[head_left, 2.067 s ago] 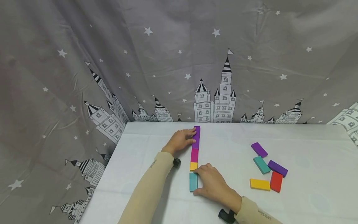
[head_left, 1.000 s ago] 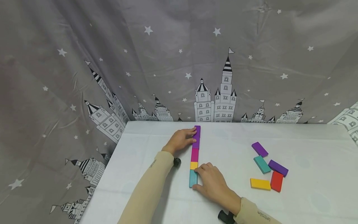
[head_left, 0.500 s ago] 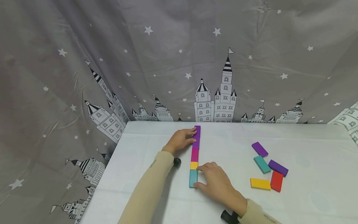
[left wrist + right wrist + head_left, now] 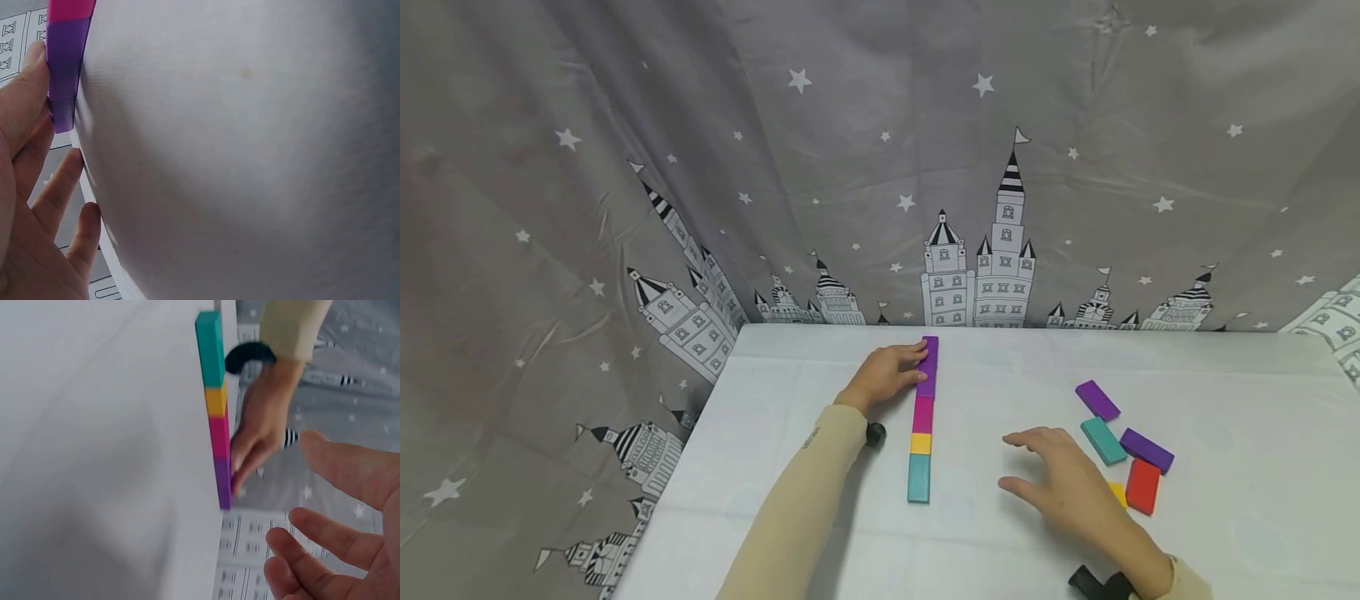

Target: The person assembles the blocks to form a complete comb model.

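Note:
A straight column of blocks runs down the white table: purple [image 4: 927, 379] at the far end, then magenta [image 4: 922, 415], yellow [image 4: 921, 443] and teal [image 4: 918, 478] nearest. My left hand [image 4: 883, 377] touches the left side of the purple part with thumb and fingertips; the left wrist view shows its thumb against the purple block [image 4: 65, 59]. Right of the column, my right hand [image 4: 1067, 487] hangs over the table, thumb and fingers apart and holding nothing. In the right wrist view the teal block [image 4: 210, 350] and the others line up end to end, beyond the right hand [image 4: 350, 531].
At the right lie loose blocks: a purple one [image 4: 1097, 400], a teal one [image 4: 1103, 441], another purple one [image 4: 1146, 451], a red one [image 4: 1142, 486] and a yellow one [image 4: 1117, 493], partly behind the right hand. A grey curtain [image 4: 850, 167] stands behind the table.
The teal block of the column slid away from me until it met the yellow one. My right hand then let go of it and moved right, towards the loose blocks. The left hand stayed put.

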Demonstrator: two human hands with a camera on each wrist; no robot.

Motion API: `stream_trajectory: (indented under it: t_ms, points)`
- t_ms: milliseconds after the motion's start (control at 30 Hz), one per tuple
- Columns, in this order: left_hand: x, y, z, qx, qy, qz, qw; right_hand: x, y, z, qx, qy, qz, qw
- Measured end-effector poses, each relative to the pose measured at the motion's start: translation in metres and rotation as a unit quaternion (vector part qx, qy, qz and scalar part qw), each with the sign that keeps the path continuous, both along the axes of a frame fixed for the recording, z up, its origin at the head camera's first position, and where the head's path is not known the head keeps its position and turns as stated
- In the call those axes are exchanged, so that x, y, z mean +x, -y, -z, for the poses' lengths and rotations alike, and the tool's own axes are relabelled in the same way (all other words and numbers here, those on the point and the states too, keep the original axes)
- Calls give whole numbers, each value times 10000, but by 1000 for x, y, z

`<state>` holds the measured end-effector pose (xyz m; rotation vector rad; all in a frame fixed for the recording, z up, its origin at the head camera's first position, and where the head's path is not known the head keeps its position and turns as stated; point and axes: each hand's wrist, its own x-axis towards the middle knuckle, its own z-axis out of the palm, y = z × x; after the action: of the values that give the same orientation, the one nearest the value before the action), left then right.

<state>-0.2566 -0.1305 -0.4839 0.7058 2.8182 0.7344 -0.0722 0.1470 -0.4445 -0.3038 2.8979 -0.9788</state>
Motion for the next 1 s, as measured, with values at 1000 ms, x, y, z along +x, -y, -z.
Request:
stream_trajectory:
  t_ms: [1000]
  points:
    - [0,0,2,45,-12,-41,10000,27,-95,25,523,139,412,9977]
